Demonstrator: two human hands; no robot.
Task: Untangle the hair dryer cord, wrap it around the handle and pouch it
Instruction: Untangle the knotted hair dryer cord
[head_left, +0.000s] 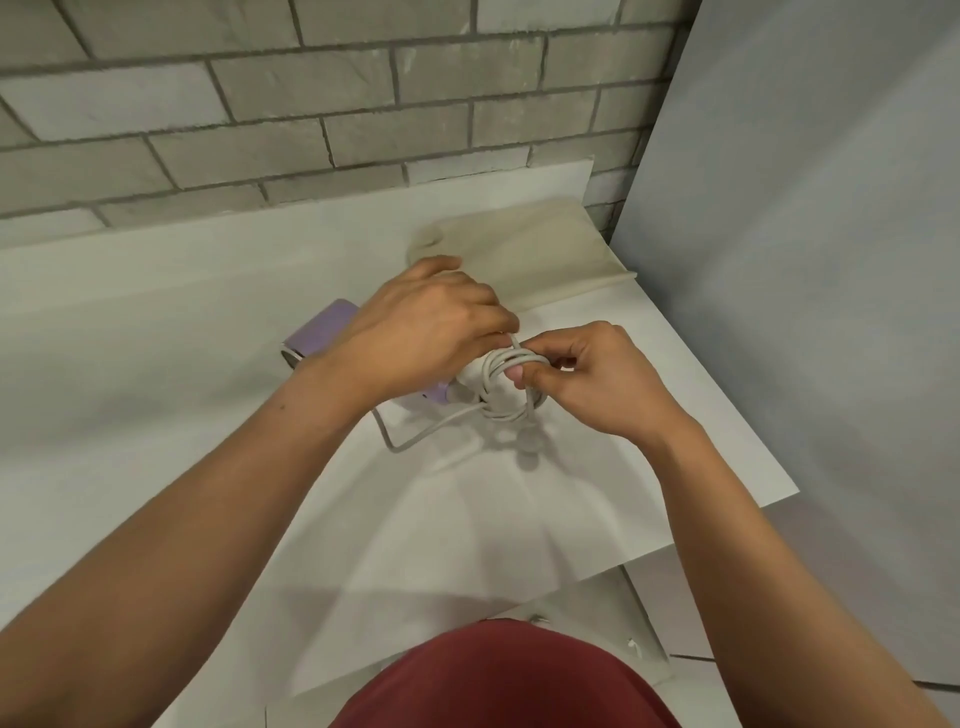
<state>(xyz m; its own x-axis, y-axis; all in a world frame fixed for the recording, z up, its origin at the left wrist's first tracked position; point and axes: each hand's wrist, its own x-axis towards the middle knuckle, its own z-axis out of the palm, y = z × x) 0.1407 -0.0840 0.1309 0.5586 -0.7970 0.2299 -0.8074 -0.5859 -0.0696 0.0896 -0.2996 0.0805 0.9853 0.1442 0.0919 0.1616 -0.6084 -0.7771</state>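
I saw a wall of grey bricks (311, 104) on the far side, with rough mortar lines between the blocks. On the right stood a smooth, pale grey wall (805, 260), which met the brick one in the far right corner. Below them was a white table (130, 322), its top flat and matte, and a big sheet of white paper (467, 519) lay on it, hanging a little over the near right edge. The light was soft and even, giving only weak shadows.
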